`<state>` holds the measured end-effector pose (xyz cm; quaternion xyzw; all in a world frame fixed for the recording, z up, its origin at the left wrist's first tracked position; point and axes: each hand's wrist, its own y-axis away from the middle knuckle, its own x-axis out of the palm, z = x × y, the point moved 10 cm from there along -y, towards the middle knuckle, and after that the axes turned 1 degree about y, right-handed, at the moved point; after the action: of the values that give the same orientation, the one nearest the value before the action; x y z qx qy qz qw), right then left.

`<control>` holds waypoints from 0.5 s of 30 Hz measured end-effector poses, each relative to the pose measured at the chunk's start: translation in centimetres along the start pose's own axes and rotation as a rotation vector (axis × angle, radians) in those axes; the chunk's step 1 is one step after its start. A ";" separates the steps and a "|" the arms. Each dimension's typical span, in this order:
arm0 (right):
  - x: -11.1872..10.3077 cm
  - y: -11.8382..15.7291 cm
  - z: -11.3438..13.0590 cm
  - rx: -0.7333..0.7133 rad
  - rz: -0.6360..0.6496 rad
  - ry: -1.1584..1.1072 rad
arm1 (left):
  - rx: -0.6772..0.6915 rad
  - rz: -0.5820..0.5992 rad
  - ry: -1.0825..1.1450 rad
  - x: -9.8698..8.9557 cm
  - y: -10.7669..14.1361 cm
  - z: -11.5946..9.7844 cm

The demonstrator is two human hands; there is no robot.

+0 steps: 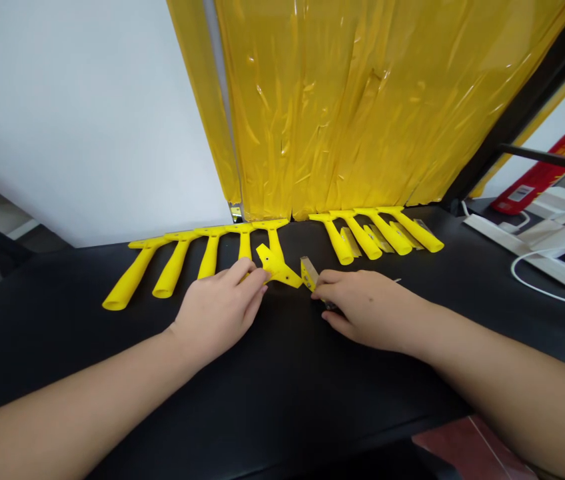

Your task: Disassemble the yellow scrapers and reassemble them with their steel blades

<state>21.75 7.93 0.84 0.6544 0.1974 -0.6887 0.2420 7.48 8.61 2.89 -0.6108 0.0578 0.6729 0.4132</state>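
Two parts unjoined: your left hand (220, 301) is pinching a yellow plastic T-shaped handle (282, 272), your right hand (366, 307) a flat silver-edged yellow piece (308, 273).

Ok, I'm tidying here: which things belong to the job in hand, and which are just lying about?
Likely the job:
yellow handle, in the left hand
small metal-edged piece, in the right hand
left row of handles
right row of handles, with flat pieces among them

Probably just lying about:
red bottle
white strip
white cable
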 end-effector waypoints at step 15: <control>1.5 -2.2 -4.7 0.344 -0.042 0.071 | 0.027 0.094 -0.002 0.9 0.0 -0.5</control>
<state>24.19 12.35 -1.10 0.7059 0.0988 -0.6935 0.1047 7.93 8.80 1.97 -0.6012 0.0950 0.6913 0.3895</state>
